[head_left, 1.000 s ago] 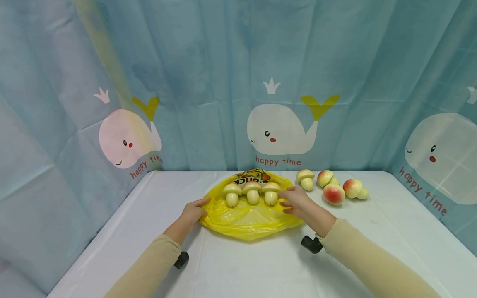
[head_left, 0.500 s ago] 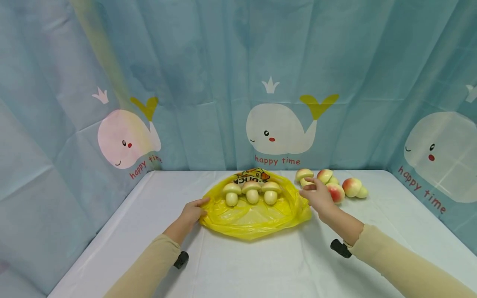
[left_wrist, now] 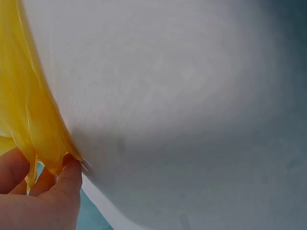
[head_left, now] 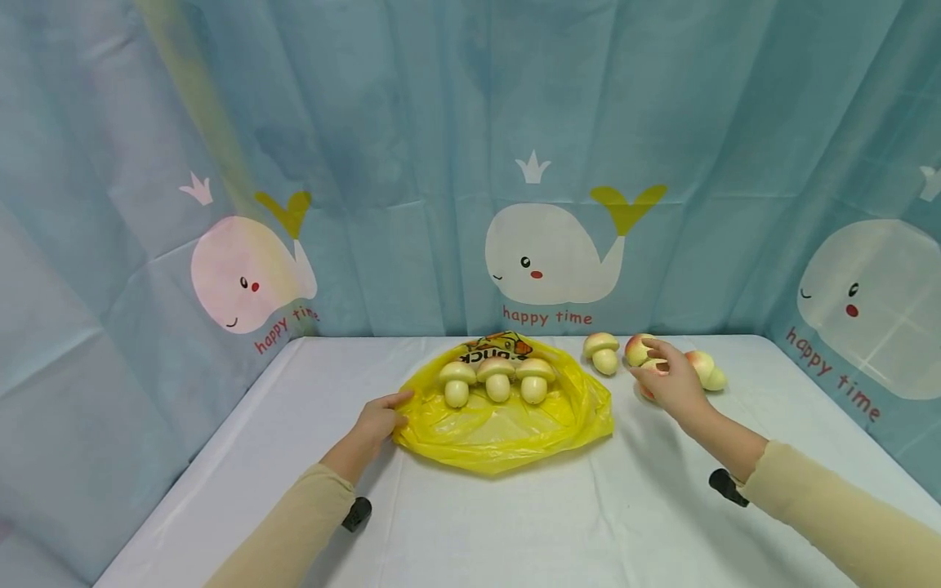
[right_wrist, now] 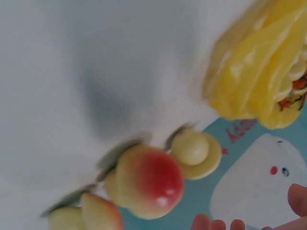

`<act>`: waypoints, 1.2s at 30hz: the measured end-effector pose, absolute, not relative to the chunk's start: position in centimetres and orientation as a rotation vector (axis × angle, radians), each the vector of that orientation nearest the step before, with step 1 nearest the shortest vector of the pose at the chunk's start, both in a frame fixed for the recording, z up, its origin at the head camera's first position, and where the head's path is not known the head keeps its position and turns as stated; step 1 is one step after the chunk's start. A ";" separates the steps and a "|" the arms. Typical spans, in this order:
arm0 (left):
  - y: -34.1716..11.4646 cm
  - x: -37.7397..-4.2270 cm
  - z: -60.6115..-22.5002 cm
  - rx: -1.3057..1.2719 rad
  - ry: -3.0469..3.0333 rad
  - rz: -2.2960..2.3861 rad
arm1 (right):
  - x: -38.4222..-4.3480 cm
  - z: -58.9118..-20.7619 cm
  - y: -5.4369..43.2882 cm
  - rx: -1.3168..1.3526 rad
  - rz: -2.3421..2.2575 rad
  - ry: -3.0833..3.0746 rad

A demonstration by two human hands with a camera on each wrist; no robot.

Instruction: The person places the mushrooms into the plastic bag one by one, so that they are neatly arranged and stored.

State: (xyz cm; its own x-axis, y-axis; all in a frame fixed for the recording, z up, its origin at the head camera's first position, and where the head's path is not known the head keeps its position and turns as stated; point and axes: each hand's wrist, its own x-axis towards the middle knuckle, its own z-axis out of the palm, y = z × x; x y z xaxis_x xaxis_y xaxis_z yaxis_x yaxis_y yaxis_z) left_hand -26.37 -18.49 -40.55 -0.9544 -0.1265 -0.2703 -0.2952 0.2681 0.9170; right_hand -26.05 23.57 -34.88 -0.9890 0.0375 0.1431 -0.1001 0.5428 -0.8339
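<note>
Three mushroom-shaped pieces (head_left: 497,382) stand side by side in a row within the rim of a yellow plastic bag (head_left: 487,453), which lies slumped just below the middle of the frame, its printed wall behind them. At its left end, the left hand (head_left: 376,423) pinches the bag's edge between thumb and fingers, as the left wrist view also shows.

To the right of the bag, apart from it, lie four more pieces: a pale mushroom (head_left: 603,353), a red-tinged piece (head_left: 636,349) near it, another red piece (head_left: 648,394) partly hidden by fingers, and a far-right piece (head_left: 703,370). Over this cluster is the right hand (head_left: 680,390), thumb and fingers wide apart and holding nothing; from the head view alone I cannot tell whether it touches any piece, but the right wrist view shows a gap below the red one.

The work looks to be not quite halfway: three pieces are in the bag, four are outside it.

All of it rests on a counter (head_left: 507,531) under a white cloth, lightly creased. Beige sleeves (head_left: 290,518) come in from the lower corners, a small black device (head_left: 358,514) at each wrist. A blue-green curtain (head_left: 412,122) fills the background, printed with white whales (head_left: 551,261) and "happy time" lettering.
</note>
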 end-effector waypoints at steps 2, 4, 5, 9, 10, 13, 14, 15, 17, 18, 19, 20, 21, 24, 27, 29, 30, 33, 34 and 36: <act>-18.5 -26.4 -40.6 -0.404 2.383 1.774 | -26.4 -35.1 24.4 0.067 1.387 -2.641; -18.5 -26.4 -40.6 -0.414 2.382 1.772 | -26.7 -35.3 25.3 0.069 1.308 -2.665; -18.5 -26.4 -40.6 -0.418 2.382 1.771 | -26.9 -35.4 25.7 0.068 1.260 -2.677; -18.6 -26.4 -40.6 -0.420 2.384 1.771 | -27.3 -35.6 27.3 0.055 1.137 -2.717; -18.5 -26.4 -40.6 -0.420 2.387 1.770 | -27.5 -35.6 27.7 0.051 1.129 -2.722; -18.5 -26.3 -40.5 -0.428 2.383 1.775 | -27.9 -35.9 28.8 0.067 1.116 -2.729; -18.5 -26.3 -40.5 -0.428 2.383 1.775 | -28.0 -36.0 29.2 0.082 1.106 -2.731; -18.6 -26.3 -40.5 -0.431 2.381 1.774 | -28.2 -36.1 29.6 0.095 1.096 -2.732; -18.6 -26.4 -40.6 -0.436 2.381 1.772 | -28.4 -36.4 30.5 0.114 1.071 -2.734; -18.6 -26.4 -40.6 -0.441 2.380 1.772 | -28.6 -36.5 31.0 0.125 1.053 -2.737; -18.7 -26.4 -40.6 -0.434 2.380 1.771 | -28.7 -36.7 31.4 0.136 1.036 -2.742; -18.7 -26.4 -40.6 -0.436 2.380 1.771 | -28.9 -36.8 31.8 0.143 1.021 -2.749; -18.7 -26.5 -40.6 -0.435 2.379 1.771 | -29.1 -37.0 32.2 0.144 1.010 -2.759; -18.7 -26.6 -40.6 -0.435 2.376 1.775 | -29.6 -37.4 33.4 0.171 0.976 -2.792; -18.7 -26.6 -40.6 -0.428 2.375 1.776 | -30.0 -37.8 34.4 0.168 0.990 -2.843; -18.7 -26.6 -40.6 -0.429 2.376 1.775 | -30.1 -38.0 34.9 0.160 1.006 -2.878; -18.7 -26.6 -40.6 -0.430 2.376 1.775 | -30.2 -38.1 35.2 0.159 1.011 -2.895; -18.6 -26.6 -40.5 -0.429 2.378 1.772 | -30.4 -38.4 35.9 0.165 1.050 -2.928; -18.6 -26.6 -40.5 -0.426 2.380 1.769 | -30.4 -38.5 36.0 0.164 1.071 -2.939; -18.5 -26.5 -40.5 -0.423 2.381 1.768 | -30.5 -38.7 36.4 0.151 1.107 -2.963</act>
State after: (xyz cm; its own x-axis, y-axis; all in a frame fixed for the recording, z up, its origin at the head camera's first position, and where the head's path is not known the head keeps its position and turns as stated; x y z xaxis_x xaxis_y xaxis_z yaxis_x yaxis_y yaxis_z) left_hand -26.54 -18.55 -40.48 -0.9497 -0.1376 -0.2812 -0.3089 0.2672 0.9128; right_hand -30.51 36.40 -38.67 -0.9951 -0.0980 0.0100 -0.0806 0.7511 -0.6552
